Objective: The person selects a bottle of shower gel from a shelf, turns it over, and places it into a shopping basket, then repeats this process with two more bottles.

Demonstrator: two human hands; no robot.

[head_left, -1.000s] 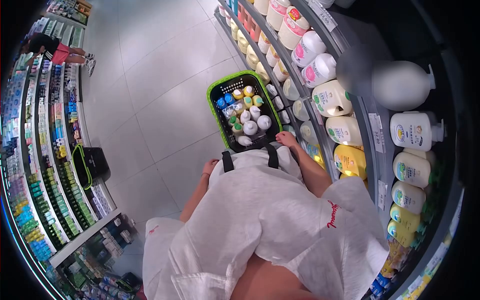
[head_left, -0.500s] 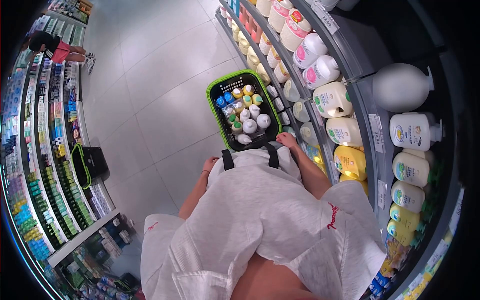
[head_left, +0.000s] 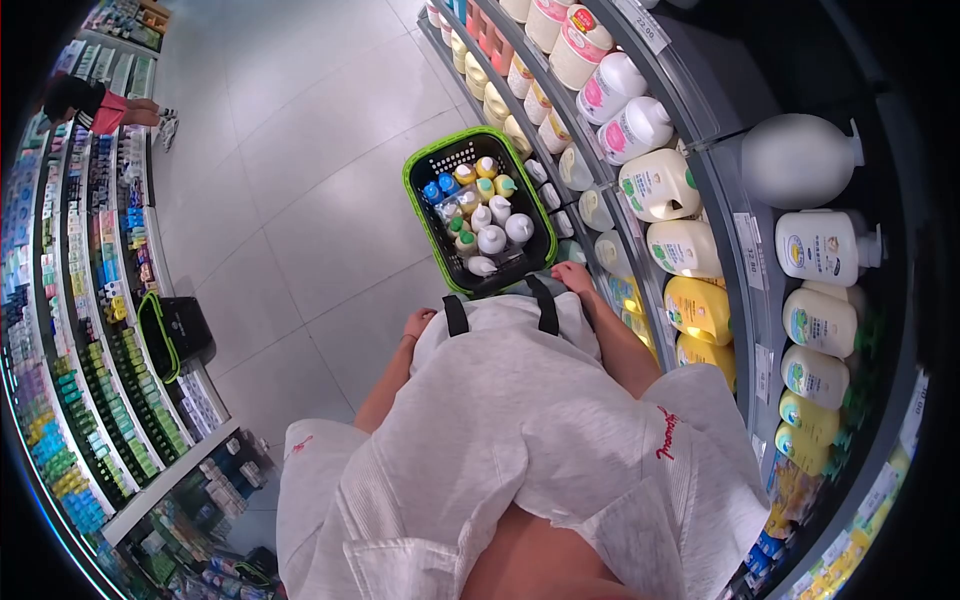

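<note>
A black shopping basket [head_left: 415, 205] with a bright green rim stands in front of me, beyond my shirt hem. Inside are white pump bottles [head_left: 491, 239], blue-topped bottles [head_left: 440, 187] and several yellow- and green-topped ones. My right hand [head_left: 572, 278] is down beside the basket's near right corner, close to the lower shelf, with its fingers partly stretched out and nothing visible in them. On the other side my left hand [head_left: 420, 321] hangs at the shirt's edge, its fingers loosely curled and partly hidden. Two black straps [head_left: 456, 316] lie across the grey shirt [head_left: 500, 400].
To my right, a shelf holds cream bottles [head_left: 686, 247], yellow bottles [head_left: 698, 309] and white pump bottles [head_left: 818, 247]. Another black-and-green basket [head_left: 185, 335] stands by the left shelving [head_left: 105, 400]. Farther up the aisle, a person [head_left: 100, 105] bends toward the left shelves.
The basket and nearby shelf bottles sit slightly farther left in view, the basket also a little higher. The person at the far left has shifted left. My hands keep nearly the same pose.
</note>
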